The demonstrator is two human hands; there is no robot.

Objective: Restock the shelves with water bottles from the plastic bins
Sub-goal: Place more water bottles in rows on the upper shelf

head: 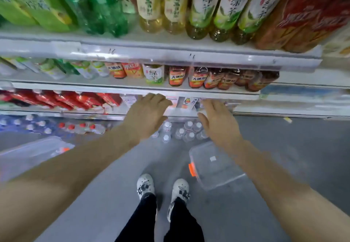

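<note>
Both your hands are empty with fingers loose, left hand (146,110) and right hand (217,120) up near the shelf edge (181,109), while the upright water bottles (182,131) stand on the floor directly below, between them, slightly nearer the right.

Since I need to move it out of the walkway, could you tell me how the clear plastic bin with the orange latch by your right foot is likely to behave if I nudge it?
The clear plastic bin with the orange latch looks empty, so it is probably light. On the smooth grey floor it would likely slide easily. Its thin walls may flex if squeezed.
</note>
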